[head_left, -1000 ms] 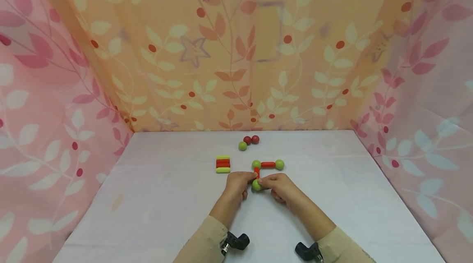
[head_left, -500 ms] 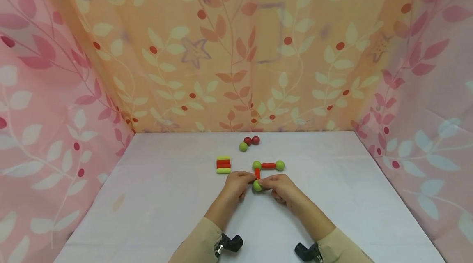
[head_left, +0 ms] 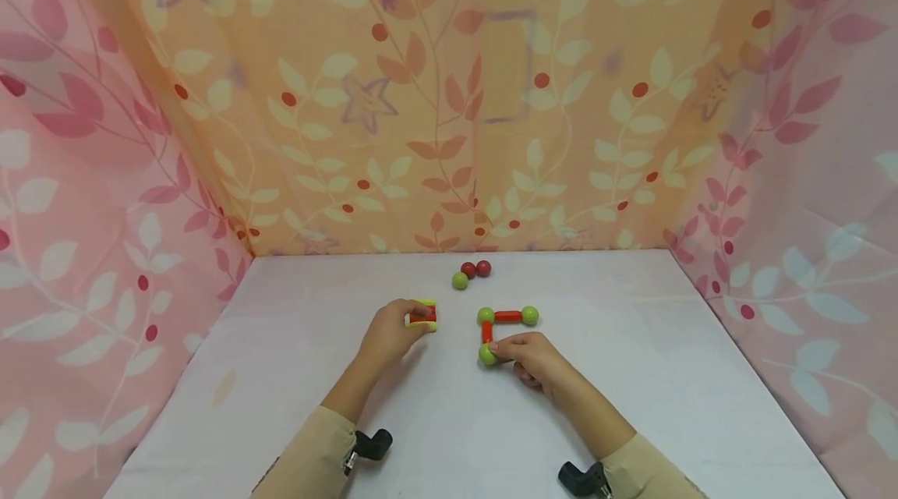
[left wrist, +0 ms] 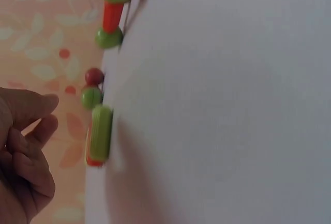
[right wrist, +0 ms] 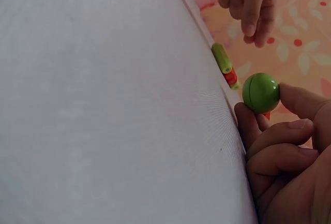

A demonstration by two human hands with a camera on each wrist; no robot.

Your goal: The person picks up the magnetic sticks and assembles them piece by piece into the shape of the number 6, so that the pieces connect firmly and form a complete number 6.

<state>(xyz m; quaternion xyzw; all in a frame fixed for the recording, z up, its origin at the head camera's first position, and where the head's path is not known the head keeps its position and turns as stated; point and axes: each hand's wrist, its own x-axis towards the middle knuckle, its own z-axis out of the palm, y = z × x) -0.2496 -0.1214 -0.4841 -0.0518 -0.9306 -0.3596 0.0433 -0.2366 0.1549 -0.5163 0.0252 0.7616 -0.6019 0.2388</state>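
My right hand (head_left: 540, 361) pinches the near green ball (right wrist: 261, 93) between thumb and fingers. A red rod (head_left: 487, 332) joins that ball to a green corner ball (head_left: 486, 316). From the corner, another red rod (head_left: 508, 316) runs right to a third green ball (head_left: 530, 316). My left hand (head_left: 391, 334) hovers by a row of red and yellow-green rods (head_left: 429, 314), hiding part of it in the head view. Its thumb and forefinger stand apart with nothing between them in the left wrist view, above the nearest yellow-green rod (left wrist: 101, 133).
Two red balls (head_left: 483, 269) and a loose green ball (head_left: 459, 281) lie together farther back on the white table (head_left: 596, 288). Patterned cloth (head_left: 449, 93) closes off the back and both sides.
My left hand has left the red rod at the joined pieces and moved left to the row of rods. My right hand stays at the near green ball.
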